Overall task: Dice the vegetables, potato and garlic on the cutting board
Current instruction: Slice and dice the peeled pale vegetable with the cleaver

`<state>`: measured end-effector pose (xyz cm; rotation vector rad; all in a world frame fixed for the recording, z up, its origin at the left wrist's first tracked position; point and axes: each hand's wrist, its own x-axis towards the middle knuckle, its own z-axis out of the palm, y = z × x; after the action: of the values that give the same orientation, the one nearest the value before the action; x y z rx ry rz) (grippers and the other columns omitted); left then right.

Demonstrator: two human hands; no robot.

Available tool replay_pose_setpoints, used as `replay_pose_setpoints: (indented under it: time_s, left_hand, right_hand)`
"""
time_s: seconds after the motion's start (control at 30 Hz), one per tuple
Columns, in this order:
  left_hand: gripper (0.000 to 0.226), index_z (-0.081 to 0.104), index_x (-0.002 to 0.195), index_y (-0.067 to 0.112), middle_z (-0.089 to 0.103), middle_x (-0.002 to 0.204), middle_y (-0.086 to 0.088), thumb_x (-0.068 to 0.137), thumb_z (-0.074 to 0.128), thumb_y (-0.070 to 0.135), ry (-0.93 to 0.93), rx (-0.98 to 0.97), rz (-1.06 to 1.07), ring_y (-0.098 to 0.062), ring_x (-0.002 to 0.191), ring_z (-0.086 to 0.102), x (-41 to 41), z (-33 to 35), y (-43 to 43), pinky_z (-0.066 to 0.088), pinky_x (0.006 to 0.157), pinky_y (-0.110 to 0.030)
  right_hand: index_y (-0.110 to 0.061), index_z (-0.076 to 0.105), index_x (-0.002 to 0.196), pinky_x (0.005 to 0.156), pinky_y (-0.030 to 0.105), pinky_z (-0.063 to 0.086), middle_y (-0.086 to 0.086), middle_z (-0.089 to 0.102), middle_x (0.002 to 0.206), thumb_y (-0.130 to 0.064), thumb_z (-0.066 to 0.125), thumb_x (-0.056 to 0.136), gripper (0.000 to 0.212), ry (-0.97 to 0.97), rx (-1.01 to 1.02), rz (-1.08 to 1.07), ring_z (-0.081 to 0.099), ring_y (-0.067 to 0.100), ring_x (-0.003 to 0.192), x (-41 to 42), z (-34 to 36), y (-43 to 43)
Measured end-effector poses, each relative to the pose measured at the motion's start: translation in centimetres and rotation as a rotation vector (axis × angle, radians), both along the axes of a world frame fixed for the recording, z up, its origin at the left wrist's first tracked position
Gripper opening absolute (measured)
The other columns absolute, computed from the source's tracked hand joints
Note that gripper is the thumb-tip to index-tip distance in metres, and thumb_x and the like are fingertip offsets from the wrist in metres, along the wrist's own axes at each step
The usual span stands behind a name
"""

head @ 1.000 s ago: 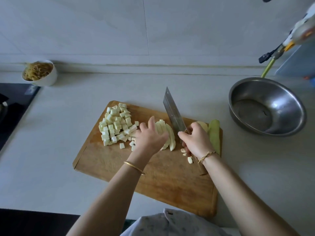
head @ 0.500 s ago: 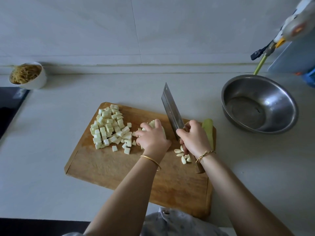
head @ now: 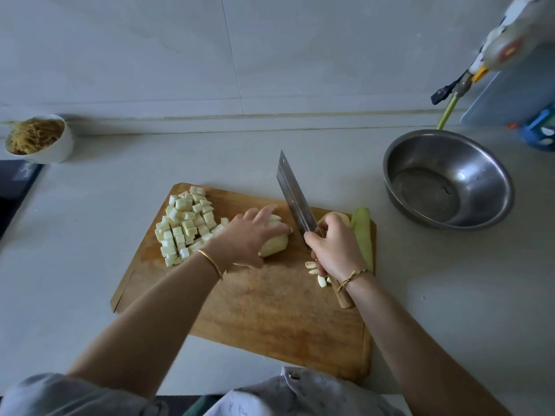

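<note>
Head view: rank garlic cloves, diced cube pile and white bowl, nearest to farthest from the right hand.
1. garlic cloves, just under the right hand.
2. diced cube pile, left on the cutting board.
3. white bowl, far left, at the back.

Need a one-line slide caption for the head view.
Left hand holds a pale vegetable piece on the wooden cutting board; right hand grips the steel cleaver beside it.

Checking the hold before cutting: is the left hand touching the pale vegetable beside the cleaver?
Touching. The head view shows the left hand lying over the pale vegetable, covering most of it.
</note>
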<state>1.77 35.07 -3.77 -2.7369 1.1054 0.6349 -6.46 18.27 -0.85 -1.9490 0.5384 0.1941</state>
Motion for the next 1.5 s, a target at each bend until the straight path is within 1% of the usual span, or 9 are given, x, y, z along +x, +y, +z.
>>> replay_pose_setpoints:
  time_s: [0.13, 0.23, 0.33, 0.47, 0.67, 1.0, 1.2, 1.33, 1.5]
  left_hand:
    - [0.126, -0.013, 0.149, 0.035, -0.011, 0.158, -0.012, 0.065, 0.081, 0.041, 0.106, -0.086, 0.06, -0.031, 0.146, 0.004, 0.7, 0.0, 0.8, 0.023, 0.113, -0.043]
    - [0.137, -0.016, 0.15, 0.022, -0.002, 0.158, -0.014, 0.06, 0.084, 0.05, 0.141, -0.134, 0.189, -0.03, 0.146, 0.002, 0.4, -0.4, 0.6, 0.016, 0.116, -0.042]
    - [0.13, -0.007, 0.151, 0.011, 0.016, 0.154, -0.01, 0.063, 0.083, 0.046, 0.099, -0.203, 0.24, -0.03, 0.142, 0.014, 0.0, -0.5, 0.6, 0.021, 0.114, -0.04]
    - [0.123, 0.002, 0.151, 0.008, 0.022, 0.152, -0.008, 0.065, 0.082, 0.044, 0.068, -0.237, 0.235, -0.028, 0.141, 0.018, -0.1, -0.5, 0.6, 0.024, 0.113, -0.038]
    - [0.111, 0.014, 0.148, 0.006, 0.026, 0.149, -0.008, 0.066, 0.08, 0.04, 0.06, -0.276, 0.269, -0.026, 0.141, 0.019, -0.4, -0.9, 0.6, 0.027, 0.113, -0.037]
    - [0.115, 0.006, 0.151, 0.012, 0.016, 0.156, -0.003, 0.068, 0.078, 0.049, 0.032, -0.331, 0.35, -0.023, 0.144, 0.009, -1.0, -1.0, 1.1, 0.019, 0.115, -0.038]
    - [0.11, 0.001, 0.151, 0.009, 0.011, 0.157, -0.008, 0.075, 0.071, 0.048, 0.072, -0.382, 0.434, -0.025, 0.145, 0.006, -1.8, -1.1, 0.7, 0.011, 0.116, -0.036]
    - [0.107, 0.006, 0.151, 0.011, 0.017, 0.155, -0.006, 0.073, 0.072, 0.045, 0.082, -0.424, 0.446, -0.024, 0.143, 0.01, -1.4, -1.5, 0.9, 0.014, 0.116, -0.037]
    - [0.098, 0.015, 0.146, 0.013, 0.026, 0.149, -0.004, 0.073, 0.072, 0.043, 0.057, -0.498, 0.429, -0.022, 0.14, 0.016, -1.5, -2.1, 0.9, 0.015, 0.116, -0.035]
  right_hand:
    - [-0.008, 0.045, 0.096, 0.047, 0.041, 0.05, 0.008, 0.057, 0.073, -0.019, 0.055, 0.087, 0.017, -0.001, -0.089, 0.026, 0.051, 0.026, 0.049, -0.1, -0.5, 0.7]
    - [-0.011, 0.043, 0.096, 0.054, 0.041, 0.049, 0.007, 0.058, 0.073, -0.021, 0.054, 0.088, 0.017, 0.011, -0.155, 0.06, 0.052, 0.027, 0.054, -0.3, -0.9, 1.3]
    - [-0.013, 0.04, 0.098, 0.055, 0.039, 0.049, 0.004, 0.054, 0.074, -0.02, 0.052, 0.091, 0.016, 0.002, -0.22, 0.1, 0.05, 0.026, 0.055, -0.6, -1.1, 2.0]
    - [-0.011, 0.037, 0.091, 0.051, 0.044, 0.047, 0.003, 0.044, 0.066, -0.014, 0.049, 0.092, 0.013, -0.025, -0.277, 0.14, 0.043, 0.026, 0.054, -0.9, -1.0, 3.0]
    - [-0.012, 0.03, 0.084, 0.047, 0.034, 0.022, 0.0, 0.037, 0.06, -0.008, 0.047, 0.09, 0.019, -0.044, -0.324, 0.182, 0.031, 0.023, 0.052, -1.5, -1.2, 5.0]
    - [-0.01, 0.035, 0.085, 0.05, 0.033, 0.037, 0.007, 0.048, 0.067, -0.016, 0.049, 0.093, 0.017, -0.039, -0.262, 0.079, 0.045, 0.028, 0.055, -0.8, 0.1, 3.1]
    - [-0.02, 0.031, 0.075, 0.037, 0.027, 0.037, 0.009, 0.051, 0.065, -0.023, 0.042, 0.097, 0.025, -0.002, -0.246, 0.142, 0.044, 0.025, 0.039, -1.1, 2.2, 3.9]
    - [-0.009, 0.04, 0.091, 0.052, 0.043, 0.049, 0.012, 0.055, 0.071, -0.025, 0.04, 0.099, 0.018, 0.033, -0.347, 0.187, 0.048, 0.029, 0.052, -1.1, 2.7, 4.3]
    - [-0.006, 0.042, 0.095, 0.053, 0.043, 0.048, 0.011, 0.052, 0.069, -0.023, 0.038, 0.099, 0.018, 0.08, -0.344, 0.205, 0.045, 0.028, 0.052, -1.1, 3.2, 4.2]
